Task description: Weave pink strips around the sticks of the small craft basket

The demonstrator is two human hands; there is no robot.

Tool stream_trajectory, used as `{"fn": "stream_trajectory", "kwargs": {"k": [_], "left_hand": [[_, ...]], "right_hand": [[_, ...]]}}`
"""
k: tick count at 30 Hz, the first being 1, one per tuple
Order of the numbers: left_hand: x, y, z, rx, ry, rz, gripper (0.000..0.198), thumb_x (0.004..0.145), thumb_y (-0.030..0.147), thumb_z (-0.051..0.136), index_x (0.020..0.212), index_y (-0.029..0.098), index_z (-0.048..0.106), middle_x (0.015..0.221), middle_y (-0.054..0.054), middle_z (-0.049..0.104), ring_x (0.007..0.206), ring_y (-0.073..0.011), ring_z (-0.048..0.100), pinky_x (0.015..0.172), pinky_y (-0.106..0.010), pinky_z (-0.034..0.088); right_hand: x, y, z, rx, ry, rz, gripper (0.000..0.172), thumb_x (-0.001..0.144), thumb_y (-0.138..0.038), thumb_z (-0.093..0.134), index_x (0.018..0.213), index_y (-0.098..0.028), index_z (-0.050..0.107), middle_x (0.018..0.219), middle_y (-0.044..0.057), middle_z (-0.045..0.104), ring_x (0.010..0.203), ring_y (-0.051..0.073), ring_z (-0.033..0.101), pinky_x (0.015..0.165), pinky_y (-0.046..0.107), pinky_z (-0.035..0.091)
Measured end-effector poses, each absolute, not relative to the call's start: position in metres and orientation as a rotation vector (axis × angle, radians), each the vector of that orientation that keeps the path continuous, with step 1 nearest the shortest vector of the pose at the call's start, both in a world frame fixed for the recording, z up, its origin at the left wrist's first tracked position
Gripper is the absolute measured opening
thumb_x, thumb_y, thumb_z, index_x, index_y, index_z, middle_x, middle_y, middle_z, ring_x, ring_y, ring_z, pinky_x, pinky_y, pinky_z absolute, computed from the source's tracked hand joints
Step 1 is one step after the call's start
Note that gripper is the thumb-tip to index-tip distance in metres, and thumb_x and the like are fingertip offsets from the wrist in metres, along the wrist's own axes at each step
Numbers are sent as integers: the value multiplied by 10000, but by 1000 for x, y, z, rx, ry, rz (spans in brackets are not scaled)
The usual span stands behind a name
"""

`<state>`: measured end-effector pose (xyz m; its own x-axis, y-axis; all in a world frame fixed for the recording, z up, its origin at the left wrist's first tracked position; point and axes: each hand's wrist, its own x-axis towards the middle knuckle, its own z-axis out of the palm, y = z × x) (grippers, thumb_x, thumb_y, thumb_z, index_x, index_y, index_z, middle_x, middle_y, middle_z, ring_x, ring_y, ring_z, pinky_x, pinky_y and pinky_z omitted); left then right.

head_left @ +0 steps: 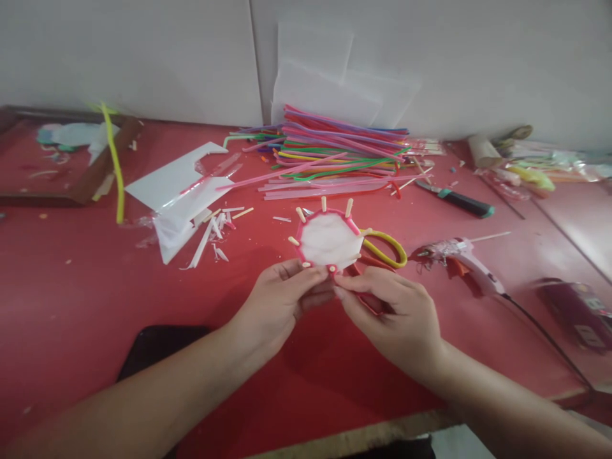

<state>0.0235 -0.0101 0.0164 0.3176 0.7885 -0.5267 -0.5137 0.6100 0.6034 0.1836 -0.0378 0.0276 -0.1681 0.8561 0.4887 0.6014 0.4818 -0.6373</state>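
Both hands hold a small white disc [329,241] edged with pink straw pieces, with short wooden sticks poking out round its rim. My left hand [277,303] pinches its lower left edge, fingers closed. My right hand [389,312] pinches its lower right edge, fingers also closed. The disc is lifted a little above the red table [86,299], near the middle. Scissors with yellow and red handles [385,252] lie just behind my right hand.
A heap of coloured straws [335,150] lies at the back. A pink glue gun [461,258] with its cable rests to the right, a utility knife [456,201] beyond it. White paper scraps [179,191], a yellow-green straw [115,162] and a dark phone [157,347] are on the left.
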Motion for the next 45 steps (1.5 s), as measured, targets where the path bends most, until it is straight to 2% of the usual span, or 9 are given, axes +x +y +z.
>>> {"fn": "stream_trajectory", "kwargs": {"k": [3, 10, 15, 19, 23, 28, 36, 41, 45], "left_hand": [[22, -9, 16, 398, 893, 875, 46, 724, 159, 789, 705, 129, 758, 693, -37, 768, 676, -133, 714, 754, -262, 589], [19, -8, 14, 522, 940, 876, 72, 750, 184, 787, 804, 139, 771, 815, -55, 800, 770, -160, 745, 785, -260, 590], [18, -7, 16, 584, 918, 848, 123, 733, 191, 807, 844, 151, 775, 817, -46, 796, 728, -143, 736, 776, -256, 585], [17, -8, 16, 546, 934, 830, 98, 698, 201, 832, 750, 154, 763, 753, -29, 778, 673, -143, 729, 757, -269, 591], [17, -8, 14, 521, 895, 821, 91, 716, 199, 821, 782, 164, 769, 795, -25, 779, 697, -135, 729, 765, -254, 585], [18, -7, 14, 499, 927, 827, 141, 693, 180, 824, 815, 147, 763, 803, -38, 774, 655, -138, 717, 758, -281, 589], [18, -7, 14, 500, 899, 830, 97, 711, 186, 820, 747, 151, 737, 769, -8, 764, 668, -121, 720, 715, -232, 586], [18, -7, 16, 425, 905, 864, 224, 645, 189, 873, 749, 170, 676, 728, 9, 755, 656, -131, 718, 679, -254, 597], [18, -7, 13, 413, 893, 895, 239, 640, 183, 877, 790, 178, 690, 688, 40, 724, 631, -96, 687, 697, -238, 596]], "right_hand": [[191, -33, 31, -1243, -1895, 363, 98, 802, -105, 667, 845, -170, 728, 561, -45, 582, 466, 71, 503, 444, 183, 433], [207, -26, 29, -1302, -1920, 355, 73, 842, -152, 651, 868, -197, 702, 730, 7, 698, 599, 108, 601, 546, 228, 486], [209, -28, 24, -1401, -1788, 517, 169, 823, -216, 683, 990, -191, 696, 720, -3, 680, 543, 93, 597, 465, 197, 464], [209, -27, 24, -1384, -1736, 711, 110, 836, -216, 672, 932, -204, 724, 853, 37, 750, 697, 141, 687, 577, 233, 544], [209, -25, 23, -1417, -1573, 878, 103, 821, -245, 698, 908, -207, 737, 865, 39, 763, 731, 165, 712, 627, 277, 585], [209, -26, 25, -1452, -1613, 811, 84, 807, -256, 718, 870, -221, 761, 833, 30, 769, 782, 183, 726, 722, 323, 608], [211, -25, 26, -1386, -1732, 685, 63, 840, -253, 687, 865, -236, 743, 848, 17, 764, 779, 172, 716, 709, 308, 595], [212, -25, 22, -1362, -1685, 607, 64, 856, -239, 668, 895, -241, 719, 854, 18, 756, 800, 185, 714, 695, 308, 601], [212, -25, 19, -1341, -1639, 629, 80, 873, -245, 652, 923, -255, 714, 861, 9, 748, 621, 138, 666, 558, 267, 567]]}}
